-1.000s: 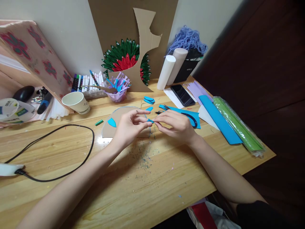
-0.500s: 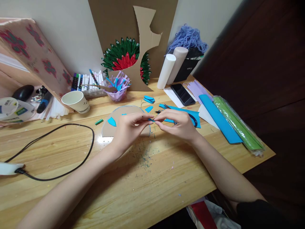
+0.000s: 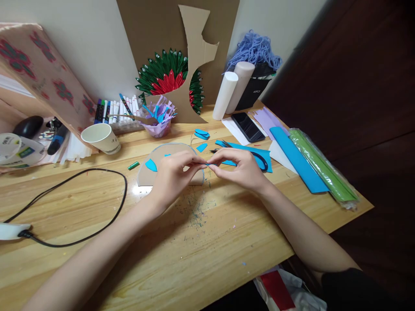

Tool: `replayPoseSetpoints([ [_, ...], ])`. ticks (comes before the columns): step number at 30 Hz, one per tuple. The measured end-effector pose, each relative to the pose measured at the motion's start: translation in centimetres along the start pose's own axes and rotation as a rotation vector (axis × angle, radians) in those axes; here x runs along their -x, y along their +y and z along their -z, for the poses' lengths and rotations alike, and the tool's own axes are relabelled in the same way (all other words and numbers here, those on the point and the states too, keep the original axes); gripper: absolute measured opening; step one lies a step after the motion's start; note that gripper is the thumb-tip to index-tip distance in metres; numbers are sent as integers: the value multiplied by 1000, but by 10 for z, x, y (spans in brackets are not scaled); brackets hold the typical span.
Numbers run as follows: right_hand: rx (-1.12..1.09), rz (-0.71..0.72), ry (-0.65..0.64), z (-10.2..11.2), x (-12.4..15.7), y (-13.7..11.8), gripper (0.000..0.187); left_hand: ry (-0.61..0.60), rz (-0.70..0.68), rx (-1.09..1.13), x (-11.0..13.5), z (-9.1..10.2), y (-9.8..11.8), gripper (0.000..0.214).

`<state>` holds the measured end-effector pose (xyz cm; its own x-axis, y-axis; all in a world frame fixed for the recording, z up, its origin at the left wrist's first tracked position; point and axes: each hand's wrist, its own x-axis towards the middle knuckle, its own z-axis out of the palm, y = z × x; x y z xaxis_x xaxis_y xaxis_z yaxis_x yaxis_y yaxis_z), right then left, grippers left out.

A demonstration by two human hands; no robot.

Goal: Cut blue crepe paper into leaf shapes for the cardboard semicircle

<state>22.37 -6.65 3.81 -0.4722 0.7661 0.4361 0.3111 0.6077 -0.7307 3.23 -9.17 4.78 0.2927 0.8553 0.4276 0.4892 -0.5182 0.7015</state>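
Between the fingertips of both hands is a small piece of blue paper (image 3: 207,164), mostly covered by the fingers. My left hand (image 3: 177,172) pinches its left end, and my right hand (image 3: 238,168) pinches the right end. Under my left hand lies a half-round cardboard piece (image 3: 147,178) with a blue paper petal (image 3: 151,165) on it. Just behind the hands are a loose blue petal (image 3: 201,147) and a small stack of blue petals (image 3: 201,134). Scissors (image 3: 263,162) lie on a blue paper sheet (image 3: 266,154), partly behind my right hand.
Behind stand a paper cup (image 3: 101,138), a tub of paper scraps (image 3: 158,129), markers (image 3: 112,110) and a cardboard cutout (image 3: 196,52). A phone (image 3: 248,127), a blue strip (image 3: 300,160) and a wrapped green roll (image 3: 324,168) lie right. A black cable (image 3: 125,190) loops at left.
The fingertips of both hands have come slightly closer around the blue paper, so less of it shows. The whole view has shifted a little; the other things stay in place.
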Motion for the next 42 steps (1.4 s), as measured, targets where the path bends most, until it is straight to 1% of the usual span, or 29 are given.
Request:
replayPoseSetpoints([
  [3,-46,-45,-15,0,0,-1,5,9,12,8,0,-1,1,7],
  [9,22,3,11,-2,0,-3,3,32,87,109,2,-7,-3,8],
  [12,72,23,50,-4,0,-3,5,7,176,185,1,-9,-2,9],
  [17,102,52,82,-4,0,-3,7,-35,380,335,-2,-10,0,18],
  [20,124,58,99,2,-1,-2,6,-48,454,367,-5,-7,0,19],
  [25,126,8,195,13,-4,0,6,-12,584,382,-10,1,4,17],
  [27,78,-9,183,13,-4,0,6,-17,593,406,-10,1,5,16],
  [31,-9,4,92,5,-2,-1,9,-45,566,455,-8,-1,5,16],
  [36,-41,6,122,0,-1,-2,9,-58,563,465,-9,-1,5,13],
  [42,-62,17,100,0,0,-3,7,-154,531,481,-7,-3,2,16],
])
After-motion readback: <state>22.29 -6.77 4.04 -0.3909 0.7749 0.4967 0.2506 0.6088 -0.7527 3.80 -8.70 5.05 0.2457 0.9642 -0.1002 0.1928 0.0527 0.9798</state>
